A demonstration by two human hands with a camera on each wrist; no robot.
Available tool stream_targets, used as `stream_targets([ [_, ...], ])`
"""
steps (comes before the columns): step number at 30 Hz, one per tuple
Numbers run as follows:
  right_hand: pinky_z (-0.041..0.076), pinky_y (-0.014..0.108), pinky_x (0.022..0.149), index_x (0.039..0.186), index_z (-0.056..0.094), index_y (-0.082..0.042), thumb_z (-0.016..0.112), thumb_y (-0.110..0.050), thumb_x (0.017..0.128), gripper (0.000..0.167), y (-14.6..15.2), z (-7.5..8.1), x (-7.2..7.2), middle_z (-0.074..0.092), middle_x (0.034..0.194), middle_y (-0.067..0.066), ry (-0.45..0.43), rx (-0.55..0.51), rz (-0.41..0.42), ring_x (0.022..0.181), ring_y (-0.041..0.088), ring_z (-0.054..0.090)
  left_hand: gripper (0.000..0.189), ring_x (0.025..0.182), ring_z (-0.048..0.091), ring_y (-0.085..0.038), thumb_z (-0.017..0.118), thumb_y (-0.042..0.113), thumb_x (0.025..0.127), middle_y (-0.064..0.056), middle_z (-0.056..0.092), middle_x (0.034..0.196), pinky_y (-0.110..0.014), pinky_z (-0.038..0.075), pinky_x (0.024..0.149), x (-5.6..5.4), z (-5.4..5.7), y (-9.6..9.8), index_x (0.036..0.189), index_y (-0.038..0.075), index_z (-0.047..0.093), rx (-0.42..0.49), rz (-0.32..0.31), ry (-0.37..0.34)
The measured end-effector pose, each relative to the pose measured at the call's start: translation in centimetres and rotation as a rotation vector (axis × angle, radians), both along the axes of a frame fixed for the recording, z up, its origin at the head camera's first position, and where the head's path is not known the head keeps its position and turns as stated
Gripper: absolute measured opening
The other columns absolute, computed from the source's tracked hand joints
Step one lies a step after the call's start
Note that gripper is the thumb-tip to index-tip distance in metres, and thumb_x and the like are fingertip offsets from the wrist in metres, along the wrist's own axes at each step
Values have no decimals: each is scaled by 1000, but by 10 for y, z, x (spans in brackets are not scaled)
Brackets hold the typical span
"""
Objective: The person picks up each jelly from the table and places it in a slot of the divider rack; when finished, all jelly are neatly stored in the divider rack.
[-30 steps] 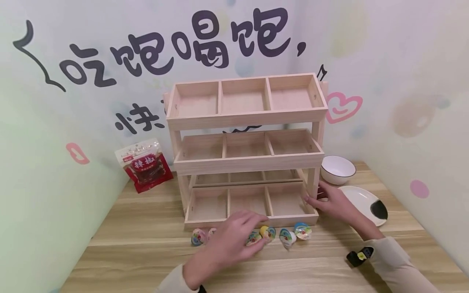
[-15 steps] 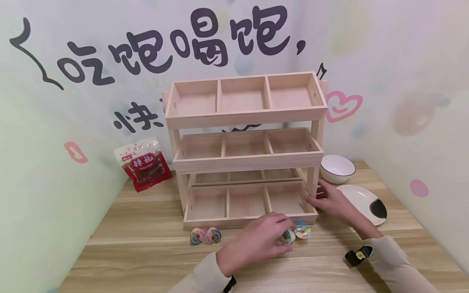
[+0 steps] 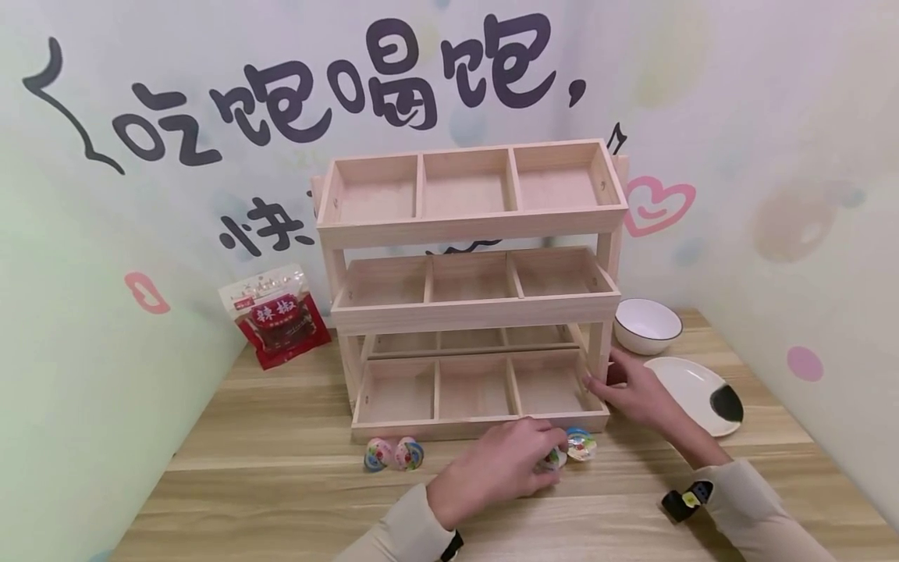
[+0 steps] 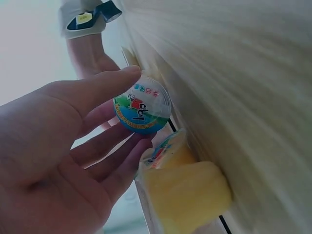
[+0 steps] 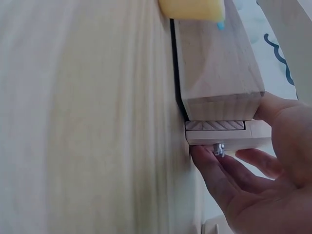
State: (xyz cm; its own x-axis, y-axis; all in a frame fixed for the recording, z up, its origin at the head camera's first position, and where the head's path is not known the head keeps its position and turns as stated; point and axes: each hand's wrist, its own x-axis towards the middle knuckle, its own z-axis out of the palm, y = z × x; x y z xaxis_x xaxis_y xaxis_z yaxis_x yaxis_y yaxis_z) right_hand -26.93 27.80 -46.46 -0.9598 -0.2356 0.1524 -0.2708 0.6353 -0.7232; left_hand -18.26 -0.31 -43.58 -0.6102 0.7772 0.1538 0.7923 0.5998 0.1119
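My left hand (image 3: 502, 460) is low over the table, pinching a small jelly cup (image 4: 144, 109) between thumb and fingers; its printed lid faces the left wrist camera. Another jelly cup (image 3: 580, 443) sits just right of it. Two pink-lidded jelly cups (image 3: 378, 454) lie to the left, before the wooden rack (image 3: 470, 231). In the left wrist view, a yellow jelly cup (image 4: 190, 195) is close to my fingers; the hand hides part of the row in the head view. My right hand (image 3: 639, 390) grips the rack's lower right post (image 5: 219, 139), its thumb on the near side.
The rack has three tiers of divided trays. A red bag of dried chili (image 3: 281, 316) leans on the wall at left. To the right stand a white bowl (image 3: 648, 325) and an oval plate (image 3: 688, 390) with a black patch, close by my right forearm.
My left hand has moved right along the row, from the middle jelly cups to one near the right end, and its fingers have closed around it. My right hand stays at the post.
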Motion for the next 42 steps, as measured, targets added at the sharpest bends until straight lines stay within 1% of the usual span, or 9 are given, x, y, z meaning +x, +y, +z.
stream_targets([
  [7,59,29,73,152,52,-4,76,-31,103,61,-2,2,3,75,118,21,-4,4,-13,102,28,74,28,88,62,5,86,35,95,14,71,106,-14,52,77,-2,-4,0,117,25,72,7,-10,37],
  [14,51,30,70,114,68,-5,74,-48,102,46,3,4,4,73,97,8,-133,31,-69,87,20,63,30,80,55,4,87,39,93,14,66,100,-15,47,70,0,-4,2,114,25,71,-11,-9,54],
  [19,51,29,67,113,67,-4,73,-52,102,49,3,5,4,73,93,7,-158,27,-75,83,19,63,33,83,59,0,86,43,93,12,65,100,-18,50,69,4,-7,5,114,24,70,-39,1,117],
  [24,52,28,68,113,70,-4,73,-51,102,49,2,4,5,77,97,8,-116,53,-93,85,17,66,27,88,63,-4,84,38,95,10,67,101,-18,53,72,5,-10,6,114,24,70,-24,-13,155],
  [27,52,28,67,111,71,-4,74,-50,102,47,1,3,7,77,96,7,-98,60,-100,84,16,66,26,91,63,-1,82,36,96,11,69,105,-15,53,77,4,-8,5,117,24,71,22,-35,122],
  [32,51,28,65,109,70,-4,73,-48,103,44,-1,3,8,76,90,5,-92,60,-99,81,16,65,37,106,65,-1,82,33,97,7,74,121,-11,53,90,1,10,-1,127,18,67,145,-35,-62],
  [34,51,27,64,108,70,-4,73,-47,103,43,-1,3,8,76,90,5,-88,58,-97,81,16,65,40,109,66,-1,83,32,97,5,74,124,-11,53,92,-2,17,-5,129,16,66,189,-24,-109],
  [37,52,27,65,109,71,-4,74,-45,103,41,-1,4,9,77,92,6,-75,61,-94,82,16,66,41,108,67,-1,83,30,97,5,74,124,-12,53,93,-8,25,-11,131,15,65,223,-25,-129],
  [42,53,27,68,109,72,-3,74,-43,103,41,1,3,8,78,95,7,-62,60,-92,85,16,67,38,103,67,-2,83,26,97,1,74,121,-7,52,84,-22,37,-20,129,12,67,249,-57,-163],
])
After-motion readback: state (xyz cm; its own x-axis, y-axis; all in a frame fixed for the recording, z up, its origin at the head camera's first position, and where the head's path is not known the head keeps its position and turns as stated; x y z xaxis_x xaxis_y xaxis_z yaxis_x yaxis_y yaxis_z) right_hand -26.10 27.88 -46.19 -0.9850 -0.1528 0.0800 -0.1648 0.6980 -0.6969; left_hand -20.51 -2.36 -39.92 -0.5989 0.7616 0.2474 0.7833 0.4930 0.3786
